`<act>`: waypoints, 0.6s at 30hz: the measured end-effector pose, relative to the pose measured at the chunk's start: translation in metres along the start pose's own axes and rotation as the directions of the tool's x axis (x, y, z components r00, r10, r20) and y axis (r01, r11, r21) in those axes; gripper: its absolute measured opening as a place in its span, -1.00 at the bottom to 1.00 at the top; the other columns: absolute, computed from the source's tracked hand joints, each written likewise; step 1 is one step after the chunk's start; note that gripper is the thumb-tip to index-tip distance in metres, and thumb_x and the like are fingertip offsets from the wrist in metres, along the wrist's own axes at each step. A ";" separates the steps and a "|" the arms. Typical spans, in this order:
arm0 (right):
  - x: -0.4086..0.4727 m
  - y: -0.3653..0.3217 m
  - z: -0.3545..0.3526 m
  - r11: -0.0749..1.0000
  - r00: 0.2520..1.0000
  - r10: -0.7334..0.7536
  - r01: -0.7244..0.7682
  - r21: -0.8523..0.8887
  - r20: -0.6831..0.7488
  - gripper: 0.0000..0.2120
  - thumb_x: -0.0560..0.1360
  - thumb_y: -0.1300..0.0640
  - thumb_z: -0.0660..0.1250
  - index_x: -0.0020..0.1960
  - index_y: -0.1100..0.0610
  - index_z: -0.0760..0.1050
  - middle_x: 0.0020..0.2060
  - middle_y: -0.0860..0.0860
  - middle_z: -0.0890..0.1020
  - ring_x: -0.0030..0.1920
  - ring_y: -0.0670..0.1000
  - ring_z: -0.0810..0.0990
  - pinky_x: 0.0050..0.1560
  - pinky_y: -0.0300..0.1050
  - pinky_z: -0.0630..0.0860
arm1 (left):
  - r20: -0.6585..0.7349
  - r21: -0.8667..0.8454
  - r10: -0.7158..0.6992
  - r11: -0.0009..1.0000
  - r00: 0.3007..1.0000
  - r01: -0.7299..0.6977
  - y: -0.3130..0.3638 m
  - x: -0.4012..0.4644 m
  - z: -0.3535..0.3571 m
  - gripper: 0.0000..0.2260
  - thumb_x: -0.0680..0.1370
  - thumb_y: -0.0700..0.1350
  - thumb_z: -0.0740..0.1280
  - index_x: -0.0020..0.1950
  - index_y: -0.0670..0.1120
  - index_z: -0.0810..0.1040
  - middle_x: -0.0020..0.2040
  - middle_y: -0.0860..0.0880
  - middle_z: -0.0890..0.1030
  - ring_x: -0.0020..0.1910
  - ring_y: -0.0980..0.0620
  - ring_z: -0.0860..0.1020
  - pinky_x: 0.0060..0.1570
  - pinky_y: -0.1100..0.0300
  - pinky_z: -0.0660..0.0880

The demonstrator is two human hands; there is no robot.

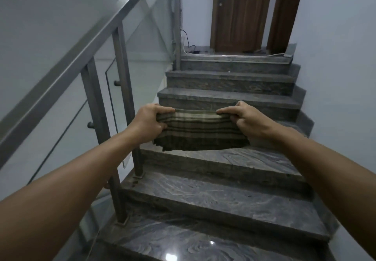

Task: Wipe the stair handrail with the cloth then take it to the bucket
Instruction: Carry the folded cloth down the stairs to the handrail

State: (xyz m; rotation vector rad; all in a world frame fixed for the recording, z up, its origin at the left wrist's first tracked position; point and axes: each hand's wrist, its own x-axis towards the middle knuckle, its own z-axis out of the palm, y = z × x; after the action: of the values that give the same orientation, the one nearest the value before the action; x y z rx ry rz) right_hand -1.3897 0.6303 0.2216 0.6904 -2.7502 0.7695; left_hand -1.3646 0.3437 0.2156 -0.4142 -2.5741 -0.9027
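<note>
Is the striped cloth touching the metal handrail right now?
Apart. The head view shows the cloth held over the steps, well right of the handrail.

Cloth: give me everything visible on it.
The cloth is a soft woven fabric, olive-brown with lighter and darker stripes forming a plaid. It looks folded, layered edges showing at its lower left corner. It is held stretched flat in mid-air over the steps, top edge taut, lower part hanging free. The left hand pinches one top corner, the right hand the other. It touches nothing else, clear of the handrail.
</note>
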 end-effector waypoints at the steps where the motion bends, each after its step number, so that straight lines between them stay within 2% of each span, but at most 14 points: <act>1: 0.019 -0.002 -0.004 1.000 1.000 -0.012 0.012 0.002 0.002 -0.68 0.60 0.10 0.12 0.29 -0.11 0.47 -0.04 -0.03 0.36 0.04 0.00 0.39 0.07 -0.11 0.33 | -0.016 -0.014 -0.005 1.000 1.000 0.005 -0.003 0.016 -0.004 -0.60 0.46 -0.35 0.37 0.27 -0.07 0.54 0.02 0.02 0.48 0.06 0.03 0.46 0.13 0.21 0.48; 3: 0.054 -0.004 -0.013 0.999 0.999 -0.026 0.026 -0.023 -0.020 -0.67 0.56 0.00 0.22 0.31 -0.06 0.46 -0.04 0.00 0.37 -0.01 -0.04 0.39 0.03 -0.16 0.33 | -0.028 -0.049 -0.022 0.999 0.999 0.021 -0.010 0.048 -0.014 -0.59 0.46 -0.36 0.37 0.27 -0.08 0.54 0.03 0.00 0.48 0.07 -0.01 0.48 0.17 0.16 0.50; 5: 0.087 -0.004 -0.026 0.998 0.997 -0.050 0.047 -0.044 -0.059 -0.58 0.47 -0.08 0.35 0.31 -0.03 0.47 -0.05 0.01 0.38 -0.06 -0.06 0.41 -0.01 -0.19 0.35 | -0.018 -0.096 -0.036 0.995 0.999 0.035 -0.016 0.082 -0.023 -0.57 0.46 -0.36 0.36 0.30 -0.07 0.52 0.06 -0.02 0.47 0.09 -0.04 0.49 0.17 0.13 0.52; 9: 0.145 -0.004 -0.052 0.993 0.988 -0.063 0.048 -0.112 -0.138 -0.49 0.38 -0.05 0.47 0.29 -0.01 0.49 -0.08 -0.01 0.36 -0.04 -0.01 0.43 0.06 -0.14 0.40 | -0.007 -0.124 -0.037 0.992 0.999 0.036 -0.014 0.141 -0.041 -0.52 0.47 -0.33 0.34 0.38 -0.08 0.44 0.07 -0.04 0.42 0.09 -0.03 0.48 0.09 0.30 0.48; 11: 0.172 -0.004 -0.068 0.988 0.984 -0.080 0.058 -0.140 -0.161 -0.46 0.35 -0.02 0.50 0.30 0.00 0.48 -0.05 0.03 0.38 -0.01 0.03 0.44 0.12 -0.07 0.45 | -0.015 -0.130 -0.041 0.991 0.999 0.039 -0.009 0.170 -0.049 -0.46 0.43 -0.27 0.43 0.39 -0.09 0.40 0.05 -0.03 0.40 0.02 0.04 0.49 0.00 0.37 0.45; 12: 0.185 -0.002 -0.076 0.988 0.982 -0.090 0.066 -0.143 -0.166 -0.44 0.33 -0.01 0.52 0.30 0.00 0.48 -0.04 0.04 0.38 0.00 0.05 0.45 0.14 -0.04 0.46 | -0.016 -0.127 -0.040 0.991 0.999 0.038 -0.007 0.184 -0.054 -0.40 0.39 -0.22 0.49 0.40 -0.08 0.39 0.05 -0.02 0.40 -0.01 0.08 0.47 0.00 0.37 0.46; 14: 0.212 0.004 -0.092 0.987 0.981 -0.102 0.079 -0.143 -0.162 -0.41 0.31 0.00 0.54 0.30 -0.01 0.47 -0.02 0.05 0.39 -0.01 0.04 0.45 0.14 -0.04 0.47 | -0.017 -0.076 -0.029 0.997 0.999 0.027 -0.005 0.213 -0.060 -0.31 0.32 -0.17 0.55 0.41 -0.07 0.38 0.05 -0.02 0.38 0.01 0.07 0.43 0.13 0.24 0.48; 18: 0.266 0.022 -0.123 0.979 0.979 -0.136 0.110 -0.170 -0.153 -0.38 0.30 0.03 0.54 0.32 -0.01 0.46 -0.02 0.06 0.37 -0.02 0.03 0.42 0.11 -0.09 0.45 | -0.034 -0.012 -0.026 1.000 0.999 0.025 0.000 0.271 -0.067 -0.29 0.32 -0.21 0.55 0.42 -0.07 0.37 0.06 0.00 0.36 0.10 0.03 0.36 0.20 0.17 0.42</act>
State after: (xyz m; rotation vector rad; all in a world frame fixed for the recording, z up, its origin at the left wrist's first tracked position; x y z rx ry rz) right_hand -1.6240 0.6106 0.3985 0.7216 -2.5591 0.5447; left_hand -1.5873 0.3411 0.3841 -0.3671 -2.5498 -0.9258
